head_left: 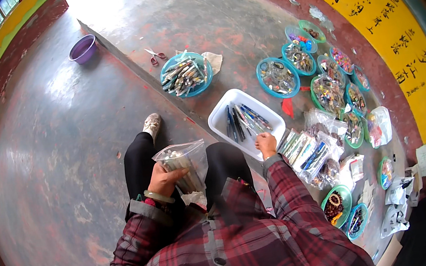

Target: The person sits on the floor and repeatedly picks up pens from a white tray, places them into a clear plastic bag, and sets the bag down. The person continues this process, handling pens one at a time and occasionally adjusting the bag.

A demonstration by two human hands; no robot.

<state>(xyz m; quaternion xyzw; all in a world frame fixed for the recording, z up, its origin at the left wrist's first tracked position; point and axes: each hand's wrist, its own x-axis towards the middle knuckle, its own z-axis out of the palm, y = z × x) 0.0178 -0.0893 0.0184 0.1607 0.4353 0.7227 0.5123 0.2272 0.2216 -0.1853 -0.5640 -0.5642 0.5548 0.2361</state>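
Note:
My left hand (164, 180) is wrapped round a clear zip bag (190, 155) with several pale, pen-like sticks upright in it, above my left thigh. To the right, a white plastic bin (217, 112) holds dark, blue and white pens (254, 119). My right hand (266, 144) is over that bin's near right side with its fingers closed. What they pinch, if anything, is too small to make out. Beyond the bin stands a blue basket (209, 75) heaped with pens.
Bags of pens (307, 153) lie right of my right arm. Several round baskets (277, 77) of small items line the right wall. Scissors (154, 58) lie behind the blue basket, and a purple basin (83, 50) sits at the far left. A floor ledge (129, 66) runs diagonally.

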